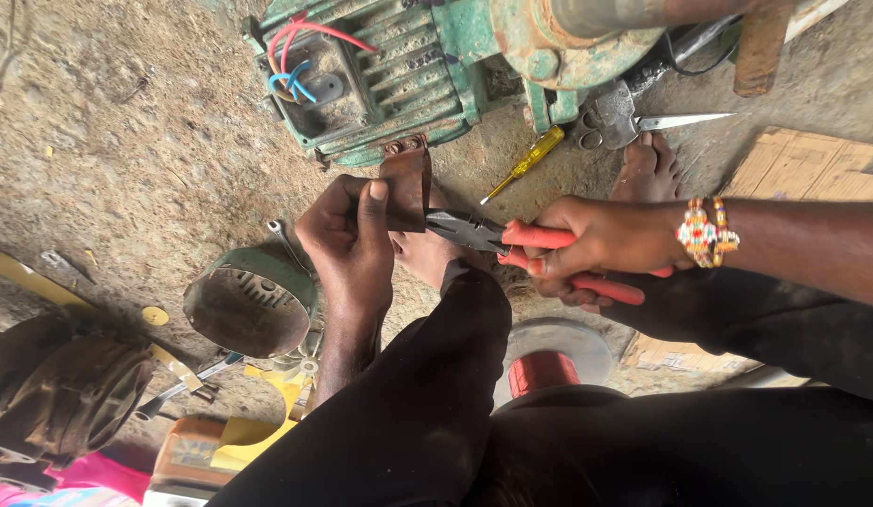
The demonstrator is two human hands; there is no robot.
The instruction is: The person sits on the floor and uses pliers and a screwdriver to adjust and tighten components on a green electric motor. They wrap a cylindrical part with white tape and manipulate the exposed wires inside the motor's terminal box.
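Left hand [350,235] pinches rusty plate [406,188]; right hand [596,246] squeezes pliers [512,239] at its edge, motor [390,75] close behind.

Rusty brown metal strip [406,191], bent, held upright above dirt floor; red-handled pliers [512,239] lay horizontal, steel nose biting strip's right edge.

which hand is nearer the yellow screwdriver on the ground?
Right. The right hand, gripping red-handled pliers, sits just below the yellow screwdriver; the left hand is farther left, holding a rusty metal piece.
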